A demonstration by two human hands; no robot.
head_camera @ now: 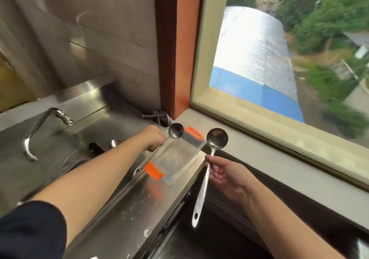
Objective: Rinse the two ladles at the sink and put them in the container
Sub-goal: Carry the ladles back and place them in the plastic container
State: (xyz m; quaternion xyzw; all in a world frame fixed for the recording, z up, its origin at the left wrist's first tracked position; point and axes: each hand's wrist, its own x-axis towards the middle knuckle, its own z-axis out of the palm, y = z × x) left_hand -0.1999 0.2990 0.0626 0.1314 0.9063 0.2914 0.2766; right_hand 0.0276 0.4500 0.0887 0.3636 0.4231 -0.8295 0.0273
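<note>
Two shiny stainless-steel ladles with round bowls and long flat handles are in play, one per hand. The left hand has its grip pressed around the handle of the smaller-looking steel ladle, whose bowl faces up at the far end of the clear rectangular plastic container with orange clip latches. Its handle runs back along the container's left edge, which suggests it is being lowered lengthwise to fit inside; whether it touches the container I cannot tell.

The right hand pinches the second steel ladle at the neck between thumb and fingertips, bowl up and handle hanging down past the surface's right edge. Held clear to the right of the container, it seems to be waiting its turn and draining.

The container sits open on the wet stainless-steel surface, just right of the steel sink basin and close to the window ledge, probably so that rinsed tools travel only a short way. Count: two ladles, one container, two orange latches in view, one curved chrome tap at the far left, not visibly running. Both ladles are judged rinsed, neither yet settled inside.
</note>
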